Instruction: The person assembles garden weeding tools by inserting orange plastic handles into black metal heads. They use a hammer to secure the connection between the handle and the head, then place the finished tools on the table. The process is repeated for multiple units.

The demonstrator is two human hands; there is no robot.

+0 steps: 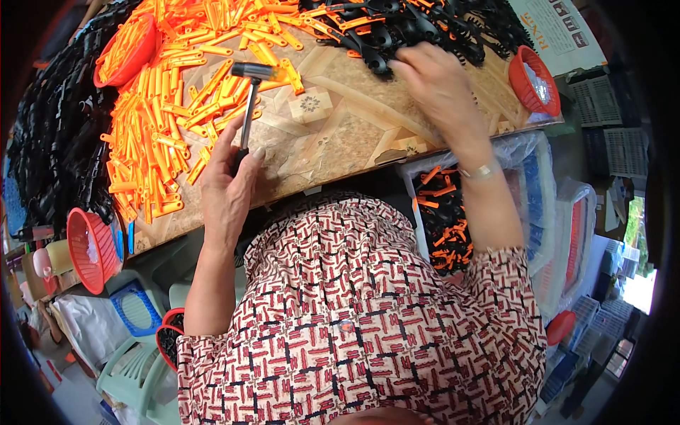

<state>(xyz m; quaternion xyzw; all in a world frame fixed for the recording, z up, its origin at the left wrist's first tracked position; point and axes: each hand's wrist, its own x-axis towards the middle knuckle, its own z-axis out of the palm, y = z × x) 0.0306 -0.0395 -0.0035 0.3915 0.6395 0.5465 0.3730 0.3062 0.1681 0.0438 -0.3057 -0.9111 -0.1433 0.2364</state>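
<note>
My left hand (230, 180) is closed round the grip of a small hammer (248, 113) above the near part of the table. The hammer stands head up, with a thin metal shaft and a black and amber head. Right beside it lie many loose orange plastic handles (159, 120). At the far edge of the bare table patch, my right hand (443, 85) bends its fingers at a heap of black kitchen utensils (382, 42), some with orange handles fitted. The fingertips are curled together, and whatever they pinch is hidden.
A patterned tabletop (333, 134) lies between my hands. Red baskets stand at its far left (127, 67), near left (92, 251) and right (520, 81). Black pieces (60, 142) pile up at the left. By my right forearm, below the table edge, a crate (419, 234) holds orange-and-black utensils.
</note>
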